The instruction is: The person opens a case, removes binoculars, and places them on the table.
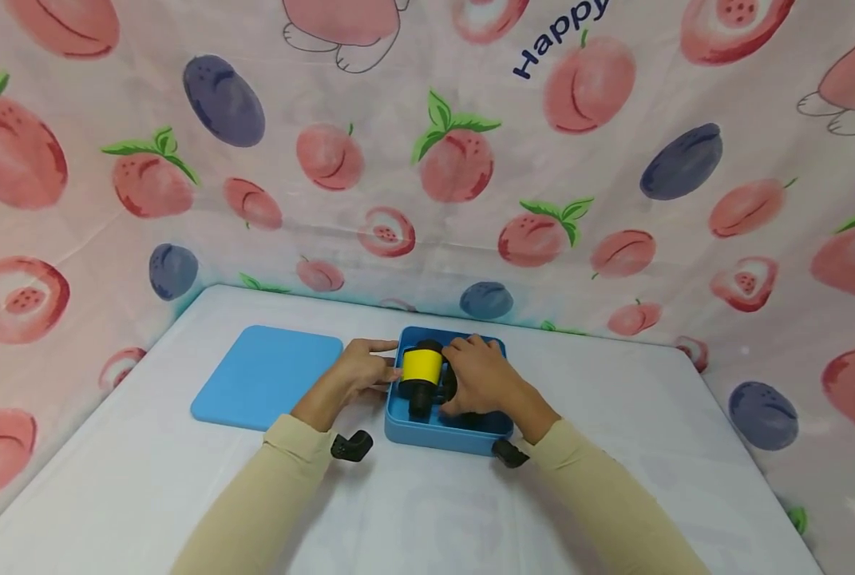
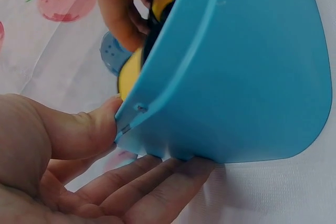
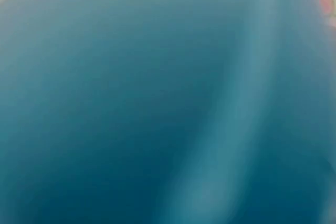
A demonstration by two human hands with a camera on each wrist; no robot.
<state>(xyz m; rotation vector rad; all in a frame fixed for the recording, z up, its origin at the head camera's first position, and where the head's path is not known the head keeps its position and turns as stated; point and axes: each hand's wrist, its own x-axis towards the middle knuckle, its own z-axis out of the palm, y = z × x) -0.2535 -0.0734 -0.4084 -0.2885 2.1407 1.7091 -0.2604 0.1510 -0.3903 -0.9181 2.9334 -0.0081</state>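
A light-blue, rectangular, rounded-corner box [image 1: 441, 438] sits without a cover on the white cloth-covered desk [image 1: 147, 479]. Inside it, towards its left side, is a yellow-and-black cylindrical object [image 1: 422, 367], its broad yellow band set between black sections and its narrower black end pointing towards the person. The left wrist view shows two yellow parts above the rim of the box, with black between them.

The left hand [image 1: 358, 367] is at the left side of the box: its thumb touches the rim, while the other fingers, straight and slightly spread, rest against the lower part of the outer wall. The right hand [image 1: 480, 371] reaches into the box from the right, its fingers bent and gripping the black side part of the cylindrical object; the exact contact under the palm cannot be told. The right wrist view is only a blur of blue surfaces.

Just left of the left hand, a flat light-blue rectangular panel [image 1: 269, 375] with rounded corners lies on the desk. Both arms wear beige sleeves [image 1: 255, 495], and a small black fitting [image 1: 351, 446] shows at each wrist. Behind the desk hangs a pale fabric backdrop [image 1: 398, 104] printed with peaches and dark blue fruit
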